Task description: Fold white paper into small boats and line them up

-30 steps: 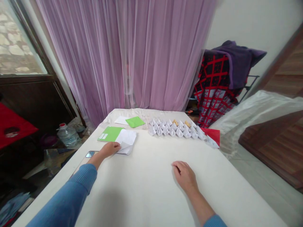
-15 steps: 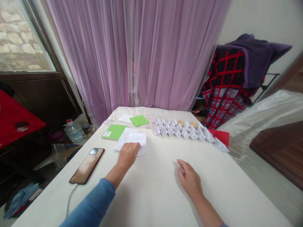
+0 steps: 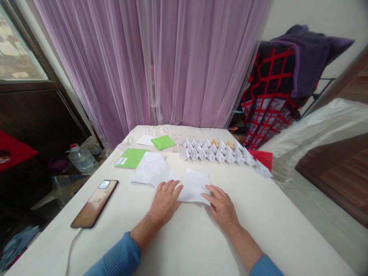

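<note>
A single white sheet of paper lies flat on the white table in front of me. My left hand rests palm down with fingers stretched out, its fingertips on the sheet's left edge. My right hand lies flat too, fingers touching the sheet's lower right corner. Just left of the sheet is a loose stack of white papers.
Several folded white paper boats stand in rows at the table's far side, beside a red sheet. Green sheets lie at the far left. A phone on a cable lies near the left edge. A draped rack stands right.
My left hand drew one white sheet off the stack and slid it toward the middle of the table. My right hand moved up to meet the sheet. The camera tilted slightly.
</note>
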Demonstrator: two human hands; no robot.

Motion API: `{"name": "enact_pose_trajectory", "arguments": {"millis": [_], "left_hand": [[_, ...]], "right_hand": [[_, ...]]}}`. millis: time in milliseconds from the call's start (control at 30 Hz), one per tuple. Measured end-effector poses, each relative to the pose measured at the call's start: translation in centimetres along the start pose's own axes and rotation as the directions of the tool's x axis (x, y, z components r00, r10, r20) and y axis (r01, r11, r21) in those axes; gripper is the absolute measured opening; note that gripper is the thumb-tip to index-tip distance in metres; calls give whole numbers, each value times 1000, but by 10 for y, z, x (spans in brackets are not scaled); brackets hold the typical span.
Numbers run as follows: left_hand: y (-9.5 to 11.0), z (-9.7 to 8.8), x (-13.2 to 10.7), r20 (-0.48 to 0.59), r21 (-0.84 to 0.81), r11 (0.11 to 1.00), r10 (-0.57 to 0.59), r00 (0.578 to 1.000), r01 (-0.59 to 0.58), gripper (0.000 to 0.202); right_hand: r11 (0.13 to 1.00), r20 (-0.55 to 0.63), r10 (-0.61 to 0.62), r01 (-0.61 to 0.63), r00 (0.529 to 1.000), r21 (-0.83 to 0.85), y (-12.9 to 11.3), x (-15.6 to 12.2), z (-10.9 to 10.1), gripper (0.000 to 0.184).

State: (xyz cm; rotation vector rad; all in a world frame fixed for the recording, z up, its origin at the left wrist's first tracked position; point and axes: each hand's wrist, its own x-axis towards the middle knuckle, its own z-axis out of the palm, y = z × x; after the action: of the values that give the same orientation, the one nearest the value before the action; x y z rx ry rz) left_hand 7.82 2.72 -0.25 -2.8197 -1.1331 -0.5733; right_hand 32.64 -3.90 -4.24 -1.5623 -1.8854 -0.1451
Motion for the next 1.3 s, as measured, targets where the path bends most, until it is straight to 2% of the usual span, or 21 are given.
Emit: {"name": "enact_pose_trajectory", "arguments": {"millis": [67, 133, 200, 300, 533, 667, 800, 933, 1000, 1100, 1300], "left_hand": [[-17, -3, 2, 59, 40, 996, -79, 995, 77, 50], [-28, -6, 9, 147, 58, 994, -104, 984, 96, 50], [-35, -9, 18, 279, 107, 989, -126, 952, 100, 43], [-37, -11, 32, 359, 142, 986, -134, 924, 87, 28], [-28, -4, 49, 397, 260, 962, -188, 898, 86, 27], [-20, -2, 58, 388, 308, 946, -219, 896, 98, 26], [-15, -10, 66, 393, 324, 944, -188, 900, 56, 21], [-18, -25, 69, 400, 326, 945, -111, 910, -27, 19], [-27, -34, 69, 399, 324, 943, -66, 915, -73, 20], [-54, -45, 68, 413, 322, 939, -23, 911, -123, 17], [-115, -58, 52, 443, 312, 944, -47, 895, -105, 19]], "right_hand": [[988, -98, 154, -150, 983, 49, 16, -2, 1, 36], [964, -145, 257, -242, 955, 114, 27, -4, 4, 29], [951, -137, 284, -260, 949, 168, 31, -6, 5, 28], [939, -99, 284, -256, 954, 228, 28, -5, 5, 28], [909, -33, 349, -329, 937, 254, 18, 0, -3, 19], [941, -28, 293, -282, 956, 189, 9, 1, -3, 23], [975, 2, 172, -171, 985, 139, 7, 0, -3, 23], [975, 5, 188, -187, 982, 123, 10, 0, -3, 28], [972, -8, 200, -197, 980, 129, 11, 0, -3, 31], [967, -17, 224, -220, 975, 130, 9, 0, -4, 34], [939, 19, 319, -319, 947, 131, 6, -2, -4, 31]]}}
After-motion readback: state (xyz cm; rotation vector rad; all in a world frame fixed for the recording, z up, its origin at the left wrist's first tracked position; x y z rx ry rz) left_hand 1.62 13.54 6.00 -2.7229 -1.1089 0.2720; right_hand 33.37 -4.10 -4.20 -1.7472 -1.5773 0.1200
